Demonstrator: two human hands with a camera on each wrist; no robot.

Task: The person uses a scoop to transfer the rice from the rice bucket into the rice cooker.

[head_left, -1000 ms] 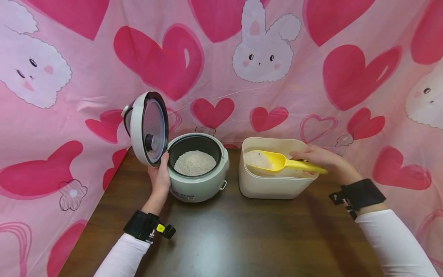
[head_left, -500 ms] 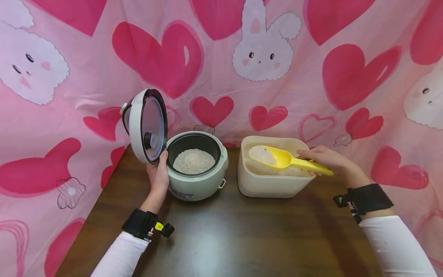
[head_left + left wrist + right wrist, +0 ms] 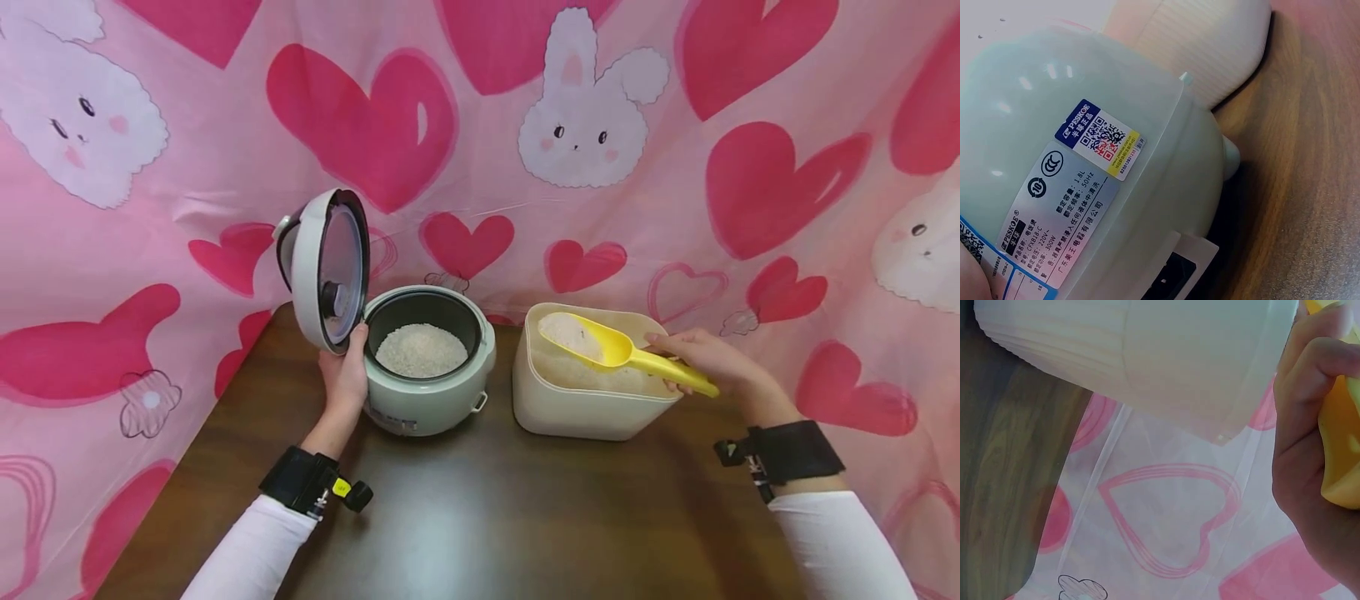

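Left hand (image 3: 345, 382) touches the cooker (image 3: 435, 407), its grip too hidden to tell; left of the right hand (image 3: 708, 358) stands a bin (image 3: 577, 412). Above the left, the lid (image 3: 306, 275) is raised; the right grips a loaded scoop (image 3: 615, 346). Rice (image 3: 422, 350) already lies in the cooker; this scoopful (image 3: 572, 332) seems left to add.

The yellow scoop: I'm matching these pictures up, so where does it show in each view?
Head: the yellow scoop is right of centre, over the cream bin, its handle in the right hand.
Left wrist: not in the picture.
Right wrist: the yellow scoop is at the right edge, partly cut off.
Shared landmark: the cream bin, right of centre in head and along the top in both wrist views.
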